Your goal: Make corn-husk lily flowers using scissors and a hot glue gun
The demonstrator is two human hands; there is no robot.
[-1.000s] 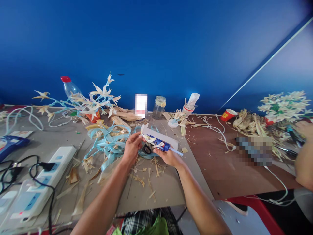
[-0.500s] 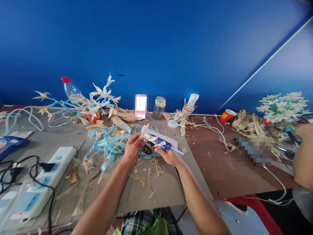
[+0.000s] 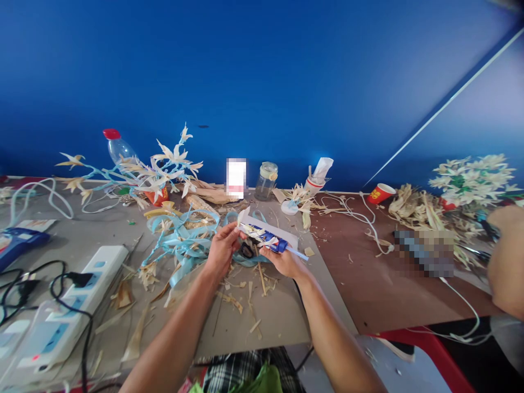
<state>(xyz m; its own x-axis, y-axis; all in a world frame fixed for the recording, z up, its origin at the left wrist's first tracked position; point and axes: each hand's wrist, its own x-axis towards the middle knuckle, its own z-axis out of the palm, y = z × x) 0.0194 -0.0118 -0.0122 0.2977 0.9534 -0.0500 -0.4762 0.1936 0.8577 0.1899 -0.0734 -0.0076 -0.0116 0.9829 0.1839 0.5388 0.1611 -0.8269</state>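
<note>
My left hand (image 3: 224, 243) pinches a pale strip of corn husk (image 3: 244, 216) between thumb and fingertips. My right hand (image 3: 285, 263) is closed around a blue hot glue gun (image 3: 273, 240), with a translucent glue stick (image 3: 299, 254) poking out of its rear end. The gun's front end points left, close to the husk strip; whether the two touch is hidden. White husk pieces lie across the gun's body. Under and left of my hands is a tangle of light blue ribbon (image 3: 180, 245).
Left stand a white power strip (image 3: 88, 292) with black cords and a branching husk-flower arrangement (image 3: 164, 169). A clear jar (image 3: 266, 183) and a red cup (image 3: 380, 193) are at the back. Husk scraps litter the table (image 3: 278, 322). Another person's arm (image 3: 510, 262) is at right.
My hands, the husk strip and the glue gun keep almost the same positions. The view has shifted only very slightly.
</note>
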